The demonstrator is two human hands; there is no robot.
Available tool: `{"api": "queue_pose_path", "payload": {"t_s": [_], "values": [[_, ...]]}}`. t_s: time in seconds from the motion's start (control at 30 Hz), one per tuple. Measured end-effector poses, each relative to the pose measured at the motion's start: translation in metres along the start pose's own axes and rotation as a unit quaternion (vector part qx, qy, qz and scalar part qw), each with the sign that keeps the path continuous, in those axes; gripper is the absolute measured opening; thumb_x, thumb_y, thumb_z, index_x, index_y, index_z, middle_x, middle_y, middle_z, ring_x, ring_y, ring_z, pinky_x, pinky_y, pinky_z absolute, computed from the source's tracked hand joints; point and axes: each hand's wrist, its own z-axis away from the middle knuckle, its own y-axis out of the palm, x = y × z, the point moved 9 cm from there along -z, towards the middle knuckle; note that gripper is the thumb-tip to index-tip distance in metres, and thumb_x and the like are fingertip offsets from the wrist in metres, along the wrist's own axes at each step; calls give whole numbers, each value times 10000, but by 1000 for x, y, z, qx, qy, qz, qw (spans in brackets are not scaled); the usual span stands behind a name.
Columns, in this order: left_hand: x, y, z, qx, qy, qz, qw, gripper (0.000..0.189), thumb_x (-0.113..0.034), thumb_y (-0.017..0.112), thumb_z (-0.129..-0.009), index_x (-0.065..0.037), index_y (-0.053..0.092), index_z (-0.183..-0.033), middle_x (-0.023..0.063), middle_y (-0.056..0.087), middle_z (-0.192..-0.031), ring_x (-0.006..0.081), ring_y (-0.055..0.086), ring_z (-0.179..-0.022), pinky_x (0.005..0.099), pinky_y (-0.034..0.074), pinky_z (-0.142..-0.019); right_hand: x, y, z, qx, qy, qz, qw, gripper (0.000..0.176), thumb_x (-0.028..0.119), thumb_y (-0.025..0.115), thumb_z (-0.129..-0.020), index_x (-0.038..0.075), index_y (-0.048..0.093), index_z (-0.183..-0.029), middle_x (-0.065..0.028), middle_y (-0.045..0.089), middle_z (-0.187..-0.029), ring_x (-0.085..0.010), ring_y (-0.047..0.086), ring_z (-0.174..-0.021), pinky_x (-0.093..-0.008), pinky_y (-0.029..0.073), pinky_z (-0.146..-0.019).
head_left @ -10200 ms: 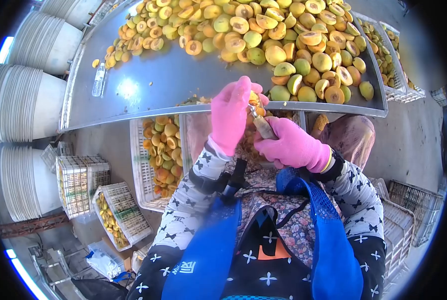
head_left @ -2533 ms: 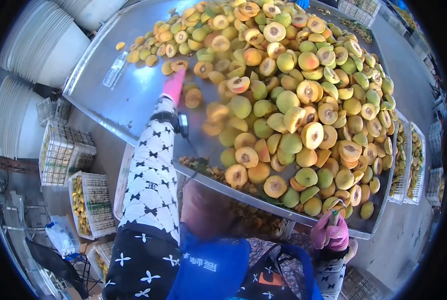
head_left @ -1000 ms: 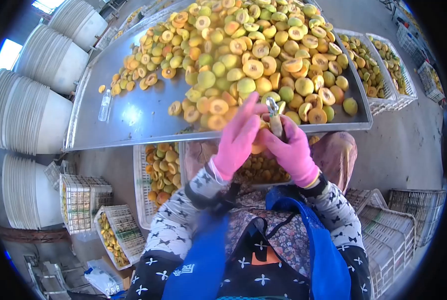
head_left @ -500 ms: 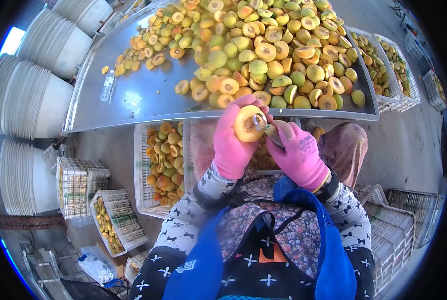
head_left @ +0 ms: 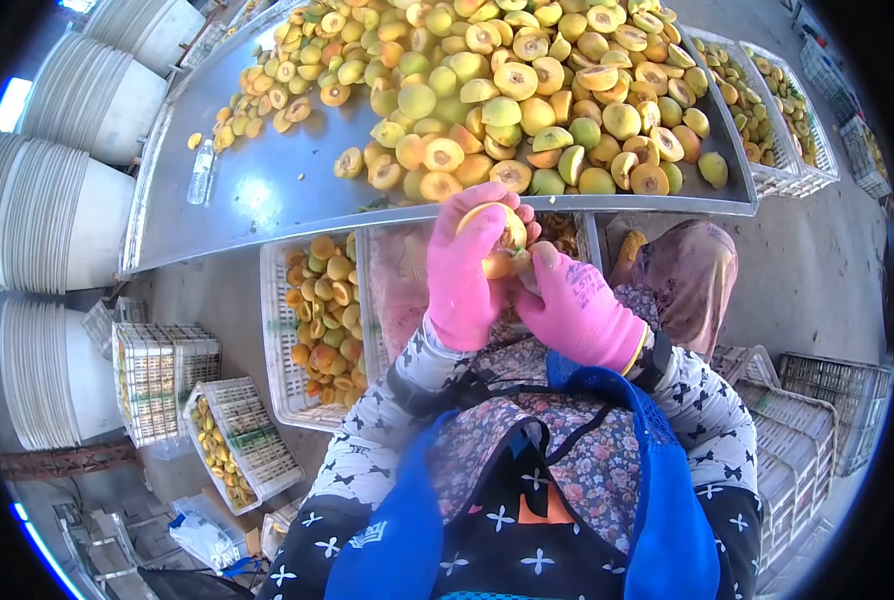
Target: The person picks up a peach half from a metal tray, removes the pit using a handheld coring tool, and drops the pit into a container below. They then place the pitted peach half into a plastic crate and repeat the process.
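Note:
My left hand (head_left: 459, 285), in a pink glove, is closed around a yellow peach half (head_left: 512, 235) just off the table's near edge. The half is tilted, its hollow partly turned toward my right hand. My right hand (head_left: 585, 312), also gloved in pink, is closed beside it, fingertips at the fruit. It grips a small pitting spoon, now almost wholly hidden by the fingers and the peach. Beyond both hands, a heap of cut peach halves (head_left: 517, 80) covers much of the steel table (head_left: 297, 190).
A plastic bottle (head_left: 201, 172) lies on the table's left part. Below the edge stands a white crate (head_left: 279, 375) of peach halves. More crates (head_left: 802, 185) are at the right; stacked white tubs (head_left: 42, 210) line the left. A person's knee (head_left: 692, 280) is right of my hands.
The peach half has turned in my left hand, so its cut face shows less. My right hand has moved slightly left and down, and the spoon's metal end has gone out of sight.

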Motion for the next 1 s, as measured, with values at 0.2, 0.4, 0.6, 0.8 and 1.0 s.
{"api": "queue_pose_path", "payload": {"t_s": [0.2,0.4,0.6,0.8,1.0], "values": [[13,-21,-7,-22,-72,-37,997,445,-415,479,-1033,-17,560,-1214,141,637,-1105,248,647,-993,407,551,-884,-19,12,0,-14,9,32,999,249,177,642,-866,4,509,-986,-216,633,-746,-415,650,-722,-498,509,-618],[-9,-15,-1,-94,98,-171,976,456,-406,453,-1048,17,582,-1156,149,655,-1013,258,674,-931,386,582,-805,-16,33,-3,28,80,-64,994,263,160,665,-865,-8,498,-981,-227,632,-726,-434,647,-722,-496,495,-600],[1,-28,-14,-31,-53,-158,985,442,-397,467,-1045,20,590,-1120,141,656,-987,257,679,-893,375,582,-799,-9,33,-5,15,7,-80,997,308,196,652,-870,-33,490,-997,-226,629,-718,-414,648,-684,-497,499,-590],[-1,-27,-8,-72,-13,-197,978,430,-392,465,-1048,14,596,-1101,133,653,-975,237,677,-873,364,583,-770,-13,40,-2,-5,-23,-35,999,308,195,649,-875,-36,500,-1014,-217,626,-718,-409,640,-651,-491,504,-577],[-10,-25,-5,-118,2,-153,981,336,-308,544,-1027,18,626,-1027,108,643,-874,189,649,-746,309,569,-681,-8,51,-4,13,-57,-50,997,268,125,654,-866,-37,506,-1020,-219,606,-713,-421,631,-674,-505,469,-549]]}}
